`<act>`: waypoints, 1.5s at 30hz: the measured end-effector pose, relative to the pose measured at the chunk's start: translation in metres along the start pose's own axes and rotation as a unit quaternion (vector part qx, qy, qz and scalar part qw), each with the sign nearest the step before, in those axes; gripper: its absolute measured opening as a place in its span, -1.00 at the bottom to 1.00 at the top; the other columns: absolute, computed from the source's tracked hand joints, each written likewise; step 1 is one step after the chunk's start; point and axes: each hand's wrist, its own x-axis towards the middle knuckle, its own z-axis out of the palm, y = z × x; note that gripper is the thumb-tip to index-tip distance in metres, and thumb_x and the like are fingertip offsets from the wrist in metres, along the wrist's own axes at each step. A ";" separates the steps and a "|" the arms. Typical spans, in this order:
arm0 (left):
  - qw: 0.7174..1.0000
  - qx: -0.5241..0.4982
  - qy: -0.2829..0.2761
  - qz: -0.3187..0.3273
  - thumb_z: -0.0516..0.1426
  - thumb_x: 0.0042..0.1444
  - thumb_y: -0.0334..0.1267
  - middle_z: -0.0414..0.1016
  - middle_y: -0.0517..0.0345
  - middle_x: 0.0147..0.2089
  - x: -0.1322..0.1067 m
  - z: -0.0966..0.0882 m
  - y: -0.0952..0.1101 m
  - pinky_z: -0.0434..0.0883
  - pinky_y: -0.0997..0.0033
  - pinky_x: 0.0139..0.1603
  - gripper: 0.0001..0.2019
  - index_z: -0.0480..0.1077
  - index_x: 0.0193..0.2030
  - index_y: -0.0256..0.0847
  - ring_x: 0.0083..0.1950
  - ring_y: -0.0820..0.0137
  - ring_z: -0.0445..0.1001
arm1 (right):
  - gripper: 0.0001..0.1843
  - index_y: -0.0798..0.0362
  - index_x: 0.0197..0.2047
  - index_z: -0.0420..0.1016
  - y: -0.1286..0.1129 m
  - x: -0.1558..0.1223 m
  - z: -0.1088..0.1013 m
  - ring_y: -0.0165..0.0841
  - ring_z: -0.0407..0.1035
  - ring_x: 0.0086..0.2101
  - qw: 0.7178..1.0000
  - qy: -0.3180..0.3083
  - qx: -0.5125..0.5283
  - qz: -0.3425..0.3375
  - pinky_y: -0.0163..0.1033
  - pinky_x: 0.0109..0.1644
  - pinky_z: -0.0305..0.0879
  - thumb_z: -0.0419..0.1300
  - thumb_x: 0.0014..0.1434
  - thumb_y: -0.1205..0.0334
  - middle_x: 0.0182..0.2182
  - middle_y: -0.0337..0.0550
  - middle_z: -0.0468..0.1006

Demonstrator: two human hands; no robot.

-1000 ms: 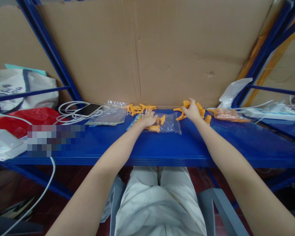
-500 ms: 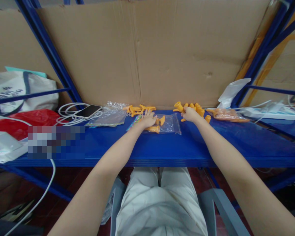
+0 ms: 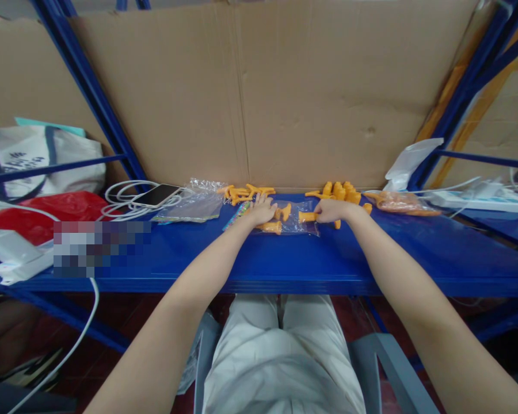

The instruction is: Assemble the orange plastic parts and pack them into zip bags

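My left hand (image 3: 262, 210) lies with its fingers stretched out on a clear zip bag (image 3: 297, 230) with a colourful printed strip. Two orange plastic pieces, a small one (image 3: 285, 213) and a longer one (image 3: 271, 227), are at the bag beside this hand; whether inside or on top I cannot tell. My right hand (image 3: 331, 211) is closed on an orange plastic piece (image 3: 306, 217) with a wide end, held low over the bag's right part. Behind the right hand stand several orange cylindrical pieces (image 3: 347, 192). Thin branching orange pieces (image 3: 242, 193) lie behind the left hand.
Another clear bag (image 3: 194, 204) and a phone (image 3: 157, 195) on coiled white cable lie left on the blue shelf (image 3: 285, 259). To the right are a filled orange bag (image 3: 403, 202) and a white power strip (image 3: 479, 198). Cardboard (image 3: 293, 103) closes the back.
My right hand has brought the orange piece down and toward me, from in front of the cardboard to over the clear bag. My left hand has stayed in place.
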 end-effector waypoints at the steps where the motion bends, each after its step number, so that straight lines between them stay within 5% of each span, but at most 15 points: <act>1: 1.000 0.001 -0.001 0.002 -0.16 0.35 -0.09 -0.06 -0.06 0.55 0.000 0.000 0.000 -0.03 0.01 0.49 -0.46 0.17 0.39 -0.24 0.56 0.14 -0.19 | -0.91 0.17 -0.53 0.51 -0.004 -0.002 -0.002 0.00 0.52 -0.20 0.997 -0.072 -0.014 0.020 -0.01 -0.16 0.39 0.32 -0.05 0.41 -0.46 0.04 0.57; 5: 1.000 0.001 0.003 -0.001 -0.15 0.35 -0.09 -0.05 -0.04 0.54 -0.001 0.000 0.000 -0.07 0.01 0.50 -0.47 0.18 0.38 -0.21 0.56 0.15 -0.18 | -0.83 0.10 -0.60 0.46 -0.018 -0.007 -0.008 -0.08 0.53 -0.28 0.984 -0.171 -0.044 0.024 -0.03 -0.17 0.40 0.31 -0.10 0.48 -0.52 -0.07 0.55; 15: 1.000 -0.005 0.001 -0.005 -0.16 0.34 -0.08 -0.06 -0.05 0.55 -0.004 -0.003 0.002 -0.06 -0.08 0.48 -0.45 0.16 0.39 -0.18 0.56 0.12 -0.18 | -0.96 0.03 -0.43 0.58 -0.031 -0.008 -0.015 -0.28 0.47 -0.37 0.975 -0.168 -0.045 -0.135 -0.19 -0.22 0.38 0.28 -0.01 0.29 -0.48 -0.21 0.59; 27: 0.997 -0.022 0.050 -0.062 -0.11 0.32 -0.03 -0.01 -0.03 0.54 -0.008 -0.006 0.005 -0.02 -0.22 0.45 -0.45 0.16 0.40 -0.11 0.56 0.06 -0.17 | -0.81 0.05 -0.48 0.58 -0.029 -0.007 -0.012 -0.35 0.41 -0.43 0.969 -0.197 0.060 -0.140 -0.28 -0.29 0.29 0.30 0.02 0.11 -0.52 -0.25 0.56; 33: 0.990 -0.041 0.081 -0.103 -0.19 0.37 -0.05 0.25 -0.19 0.41 -0.003 -0.012 -0.003 0.13 0.13 0.43 -0.47 0.23 0.33 -0.28 0.47 0.13 0.14 | -0.76 0.08 -0.54 0.52 -0.025 -0.005 0.014 -0.42 0.33 -0.49 0.958 -0.170 0.171 -0.157 -0.33 -0.39 0.20 0.28 -0.01 0.08 -0.58 -0.29 0.46; 37: 0.991 -0.042 0.081 -0.098 -0.21 0.38 -0.02 0.26 -0.29 0.39 0.000 -0.013 -0.007 0.13 0.16 0.42 -0.43 0.21 0.32 -0.39 0.45 0.11 0.18 | -0.71 0.11 -0.56 0.54 -0.020 -0.003 0.026 -0.42 0.32 -0.51 0.946 -0.196 0.207 -0.154 -0.33 -0.41 0.21 0.33 -0.06 0.04 -0.59 -0.26 0.47; 45: 0.991 -0.062 0.076 -0.095 -0.21 0.37 0.02 0.29 -0.21 0.38 0.001 -0.012 -0.006 0.17 0.21 0.40 -0.42 0.24 0.31 -0.31 0.45 0.13 0.19 | -0.67 0.13 -0.33 0.67 -0.026 -0.007 0.035 -0.36 0.43 -0.45 0.942 -0.187 0.237 -0.147 -0.26 -0.30 0.38 0.34 0.02 0.01 -0.43 -0.15 0.62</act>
